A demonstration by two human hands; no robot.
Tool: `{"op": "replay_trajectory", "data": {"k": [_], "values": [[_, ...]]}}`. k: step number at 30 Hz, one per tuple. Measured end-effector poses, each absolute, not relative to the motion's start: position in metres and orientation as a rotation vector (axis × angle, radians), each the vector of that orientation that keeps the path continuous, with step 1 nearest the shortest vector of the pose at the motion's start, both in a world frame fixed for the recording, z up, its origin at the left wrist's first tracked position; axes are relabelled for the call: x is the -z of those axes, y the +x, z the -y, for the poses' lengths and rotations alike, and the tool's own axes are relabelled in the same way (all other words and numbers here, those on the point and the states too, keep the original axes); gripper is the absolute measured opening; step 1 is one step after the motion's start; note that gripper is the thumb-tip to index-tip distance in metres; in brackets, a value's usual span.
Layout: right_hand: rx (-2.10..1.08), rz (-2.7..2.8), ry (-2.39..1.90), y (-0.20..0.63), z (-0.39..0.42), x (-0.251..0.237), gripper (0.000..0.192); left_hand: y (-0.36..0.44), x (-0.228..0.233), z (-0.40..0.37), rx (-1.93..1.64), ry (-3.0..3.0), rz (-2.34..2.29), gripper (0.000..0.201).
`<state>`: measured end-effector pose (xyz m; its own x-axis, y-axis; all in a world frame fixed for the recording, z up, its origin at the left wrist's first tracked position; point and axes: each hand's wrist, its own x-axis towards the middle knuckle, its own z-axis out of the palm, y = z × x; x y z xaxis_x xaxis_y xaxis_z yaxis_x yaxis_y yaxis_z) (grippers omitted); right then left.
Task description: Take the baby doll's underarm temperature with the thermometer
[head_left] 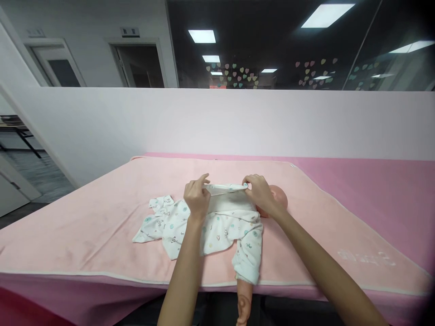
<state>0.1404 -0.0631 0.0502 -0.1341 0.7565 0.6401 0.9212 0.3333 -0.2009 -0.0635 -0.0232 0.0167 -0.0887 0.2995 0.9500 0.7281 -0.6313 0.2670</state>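
Observation:
A baby doll lies on its back with its head [279, 195] to the right, partly behind my right forearm. It wears a white printed baby shirt [217, 233], and one doll arm [244, 301] sticks out of the near sleeve past the table edge. My left hand [197, 195] pinches the raised front edge of the shirt, with one finger stretched away. Near the doll's neck, my right hand [258, 192] grips the other end of that edge. The cloth is stretched between both hands. White printed baby trousers [158, 222] spread out at the left.
A peach blanket [102, 217] with a white border covers the table over a pink cloth [384, 190]. Behind the table stands a low white wall [238, 122] with dark glass above. A doorway and a dark-legged table are at the far left.

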Motion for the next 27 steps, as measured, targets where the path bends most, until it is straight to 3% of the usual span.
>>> {"op": "replay_trajectory", "data": {"k": [7, 14, 22, 27], "values": [[0.566, 2.065, -1.294, 0.165, 0.117, -0.003, 0.019, -0.090, 0.008, 0.086, 1.833, -2.001, 1.020, 0.040], [0.451, 1.716, -1.288, 0.192, 0.111, 0.002, 0.016, -0.058, -0.034, 0.065, 2.161, -1.953, 1.072, 0.029], [-0.244, 1.370, -1.529, 0.228, 0.059, -0.002, 0.025, -0.018, 0.010, -0.018, 0.968, -2.461, 1.758, 0.046], [-0.444, 1.247, -1.340, 0.241, 0.053, 0.015, 0.027, -0.018, 0.012, -0.021, 0.573, -2.584, 1.808, 0.057]]}}
